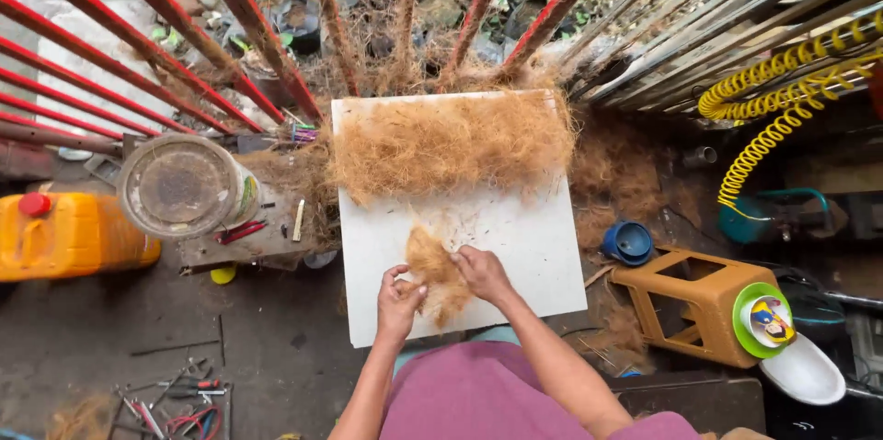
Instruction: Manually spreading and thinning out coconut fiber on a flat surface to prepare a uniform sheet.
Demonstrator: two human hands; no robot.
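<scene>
Head view: left hand (397, 304) and right hand (481, 273), both clamped on tuft of tan coconut fibre (435, 274), shaggy and dry, near front edge of white surface (533, 247); larger fibre heap (451, 141) along far edge, bare board between.

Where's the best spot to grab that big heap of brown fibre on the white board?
Probably the near, ragged edge of the fibre heap, pinched from the person's side. Loose strands hang toward the hands there, while its far edge sits against the red bars.
</scene>
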